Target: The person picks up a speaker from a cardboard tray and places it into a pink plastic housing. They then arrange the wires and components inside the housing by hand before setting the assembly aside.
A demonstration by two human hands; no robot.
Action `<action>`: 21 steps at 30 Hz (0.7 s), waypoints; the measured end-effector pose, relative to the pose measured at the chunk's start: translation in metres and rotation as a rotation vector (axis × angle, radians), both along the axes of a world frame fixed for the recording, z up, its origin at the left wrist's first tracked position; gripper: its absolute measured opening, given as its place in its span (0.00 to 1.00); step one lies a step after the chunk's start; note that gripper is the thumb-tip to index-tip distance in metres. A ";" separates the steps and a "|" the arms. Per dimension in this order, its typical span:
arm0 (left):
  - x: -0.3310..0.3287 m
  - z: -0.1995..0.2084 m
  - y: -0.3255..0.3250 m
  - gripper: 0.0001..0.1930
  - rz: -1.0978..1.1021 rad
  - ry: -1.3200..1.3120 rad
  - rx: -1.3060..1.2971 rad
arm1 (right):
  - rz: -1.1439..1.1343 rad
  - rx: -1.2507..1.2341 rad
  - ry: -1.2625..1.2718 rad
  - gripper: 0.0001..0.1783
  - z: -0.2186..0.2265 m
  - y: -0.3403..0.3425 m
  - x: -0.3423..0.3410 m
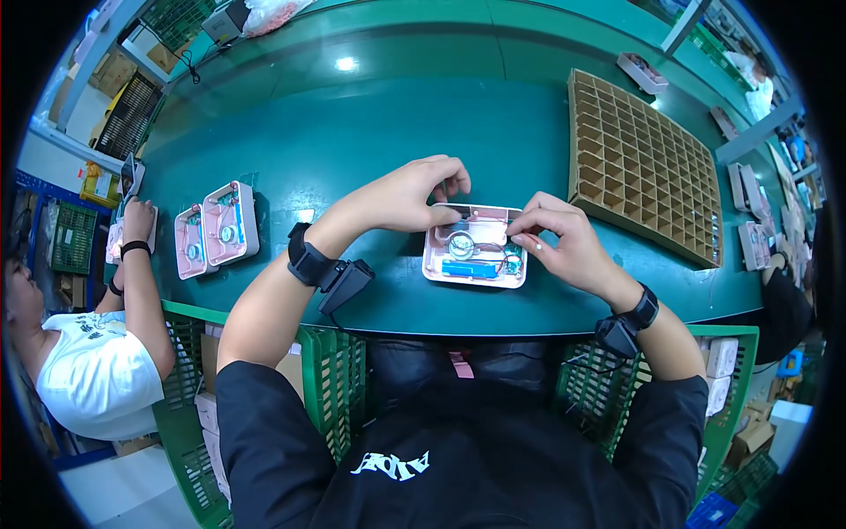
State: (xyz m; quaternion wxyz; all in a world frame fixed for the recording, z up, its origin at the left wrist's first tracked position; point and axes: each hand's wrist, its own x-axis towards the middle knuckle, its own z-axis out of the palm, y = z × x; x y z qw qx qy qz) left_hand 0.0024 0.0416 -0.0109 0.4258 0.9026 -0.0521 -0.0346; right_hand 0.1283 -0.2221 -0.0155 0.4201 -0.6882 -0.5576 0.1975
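Observation:
A pale pink plastic housing [503, 280] lies open side up on the green table in front of me. Inside it are a round clear-and-silver part [461, 246], a blue battery [469, 270], thin wires and a small green circuit board [513, 262]. My left hand [416, 196] is over the housing's far left corner, its thumb at the inside and its curled fingers raised apart from the thumb. At the right rim, my right hand [564, 236] has thumb and fingers closed on the housing wall. Whether a wire is also between those fingertips cannot be made out.
Two similar open housings [210, 231] stand to the left. A cardboard divider tray [648, 167] lies at the right. Green crates [335, 375] flank my lap below the table edge. A co-worker [97, 361] works at the left; another person [784, 304] is at the far right.

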 end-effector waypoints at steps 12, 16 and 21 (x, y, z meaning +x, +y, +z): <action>0.014 -0.024 -0.009 0.10 0.221 0.538 -0.410 | 0.031 -0.038 0.064 0.09 0.001 0.002 0.002; 0.020 -0.022 -0.017 0.09 0.298 0.583 -0.329 | 0.040 -0.040 0.081 0.10 -0.003 0.002 0.003; 0.018 -0.018 -0.016 0.10 0.283 0.607 -0.314 | 0.037 -0.062 0.071 0.10 -0.003 0.002 0.000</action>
